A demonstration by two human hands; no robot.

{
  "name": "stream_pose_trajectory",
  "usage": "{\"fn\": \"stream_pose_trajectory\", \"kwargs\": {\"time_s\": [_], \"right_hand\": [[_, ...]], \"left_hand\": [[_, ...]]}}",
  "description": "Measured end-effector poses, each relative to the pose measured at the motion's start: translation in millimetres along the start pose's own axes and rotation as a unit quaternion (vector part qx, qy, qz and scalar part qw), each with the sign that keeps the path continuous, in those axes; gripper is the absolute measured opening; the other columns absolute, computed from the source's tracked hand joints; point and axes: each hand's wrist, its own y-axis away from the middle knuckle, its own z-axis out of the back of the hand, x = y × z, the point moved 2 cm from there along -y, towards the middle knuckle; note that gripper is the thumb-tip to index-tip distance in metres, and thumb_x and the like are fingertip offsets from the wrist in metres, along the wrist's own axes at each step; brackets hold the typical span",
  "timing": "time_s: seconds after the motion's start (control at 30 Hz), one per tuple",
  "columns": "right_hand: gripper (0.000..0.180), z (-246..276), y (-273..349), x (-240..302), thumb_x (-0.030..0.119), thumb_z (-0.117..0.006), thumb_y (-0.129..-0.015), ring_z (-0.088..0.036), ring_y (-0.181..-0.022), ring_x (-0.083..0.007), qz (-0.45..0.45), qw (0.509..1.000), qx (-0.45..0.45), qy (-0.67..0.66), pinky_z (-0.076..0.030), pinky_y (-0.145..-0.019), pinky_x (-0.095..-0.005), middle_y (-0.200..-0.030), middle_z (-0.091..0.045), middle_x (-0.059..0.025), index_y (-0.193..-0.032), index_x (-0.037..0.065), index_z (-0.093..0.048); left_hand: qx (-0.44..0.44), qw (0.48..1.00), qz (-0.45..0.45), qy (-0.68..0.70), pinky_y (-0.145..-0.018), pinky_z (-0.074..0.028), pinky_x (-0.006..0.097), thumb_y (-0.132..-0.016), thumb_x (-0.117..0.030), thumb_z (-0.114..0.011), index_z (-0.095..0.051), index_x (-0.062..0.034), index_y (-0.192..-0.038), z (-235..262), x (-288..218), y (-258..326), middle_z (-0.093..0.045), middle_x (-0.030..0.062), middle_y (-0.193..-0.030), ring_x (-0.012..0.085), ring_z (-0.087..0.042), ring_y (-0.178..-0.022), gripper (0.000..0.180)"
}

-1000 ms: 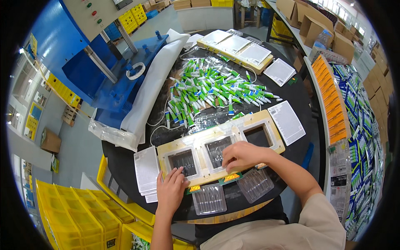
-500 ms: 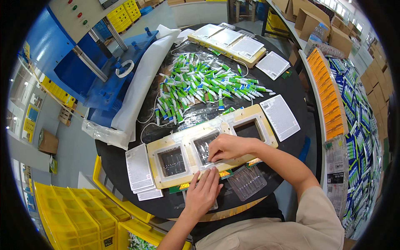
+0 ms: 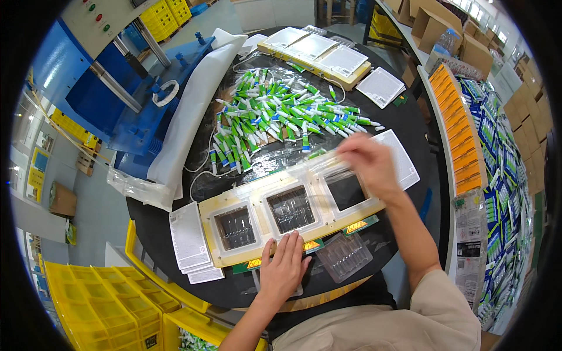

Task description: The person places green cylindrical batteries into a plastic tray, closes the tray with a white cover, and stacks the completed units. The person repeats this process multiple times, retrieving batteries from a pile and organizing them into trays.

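Observation:
A yellow-edged fixture (image 3: 234, 255) with three framed windows lies across the front of the round black table. Clear moulded plastic trays sit in its left window (image 3: 235, 227) and middle window (image 3: 291, 207); the right window (image 3: 348, 192) looks plain dark. My left hand (image 3: 281, 272) rests with fingers stretched on the fixture's front edge, below the middle window. Above the right window's far side is my right hand (image 3: 372, 167), smeared by motion, so whether it holds anything is unclear. A loose clear blister tray (image 3: 344, 257) lies in front of the fixture.
A heap of small green-and-white tubes (image 3: 275, 114) lies beyond the fixture. White cards flank it, left (image 3: 190, 237) and right (image 3: 395, 158). A second fixture (image 3: 316, 52) bearing cards stands at the back. A blue press (image 3: 137, 126) is at left, yellow crates (image 3: 99, 298) at lower left.
My right hand has lifted from the middle window and moved right and away, over the right window. My left hand stays at the front edge. The whole view has shifted slightly.

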Motion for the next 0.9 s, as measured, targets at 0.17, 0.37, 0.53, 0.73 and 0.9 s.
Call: {"fn": "stream_pose_trajectory", "kwargs": {"time_s": [0.17,0.37,0.53,0.73,0.9], "right_hand": [[0.019,28,54,-4,0.002,-0.068,-0.078,-0.065,-0.087,-0.0244,0.267,0.873,0.080,0.400,-0.051,-0.078,-0.0371,-0.090,-0.065,-0.0067,-0.097,0.004,-0.070],[0.008,29,74,-48,0.012,-0.068,-0.086,-0.062,-0.094,-0.0244,0.126,0.889,0.251,0.362,-0.050,-0.081,-0.0368,-0.094,-0.062,-0.0046,-0.093,0.007,-0.067],[0.006,30,58,-45,0.010,-0.067,-0.094,-0.062,-0.094,-0.0295,0.040,0.920,0.348,0.174,-0.051,-0.083,-0.0386,-0.093,-0.062,-0.0081,-0.096,0.005,-0.069],[0.015,32,26,-43,0.017,-0.071,-0.090,-0.067,-0.086,-0.0287,-0.115,0.885,0.436,0.111,-0.053,-0.078,-0.0375,-0.093,-0.068,-0.0114,-0.097,0.003,-0.073],[0.031,16,28,-33,0.031,-0.073,-0.090,-0.065,-0.102,-0.0292,-0.011,0.862,0.364,0.352,-0.050,-0.081,-0.0413,-0.109,-0.068,-0.0102,-0.105,0.004,-0.070]], "left_hand": [[0.008,0.998,0.007,0.055,-0.115,-0.034,0.051,-0.083,-0.029,-0.080,-0.063,-0.0064,-0.124,11,8,-18,-0.066,0.0076,-0.123,0.0250,-0.060,-0.121,0.050],[-0.019,0.996,0.003,0.092,-0.112,-0.037,0.050,-0.088,-0.027,-0.077,-0.066,-0.0053,-0.118,21,30,-49,-0.067,0.0070,-0.113,0.0238,-0.064,-0.111,0.039],[-0.061,0.989,0.034,0.129,-0.109,-0.040,0.049,-0.090,-0.022,-0.075,-0.066,-0.0061,-0.115,24,69,-75,-0.069,0.0089,-0.111,0.0274,-0.065,-0.105,0.031],[-0.102,0.970,0.157,0.154,-0.086,-0.050,0.042,-0.093,-0.015,-0.070,-0.070,-0.0041,-0.105,10,157,-121,-0.072,0.0137,-0.098,0.0312,-0.069,-0.091,0.016],[-0.071,0.963,0.220,0.141,-0.066,-0.051,0.041,-0.095,-0.024,-0.070,-0.072,-0.0030,-0.098,-18,204,-161,-0.070,0.0139,-0.083,0.0303,-0.068,-0.075,0.021]]}}
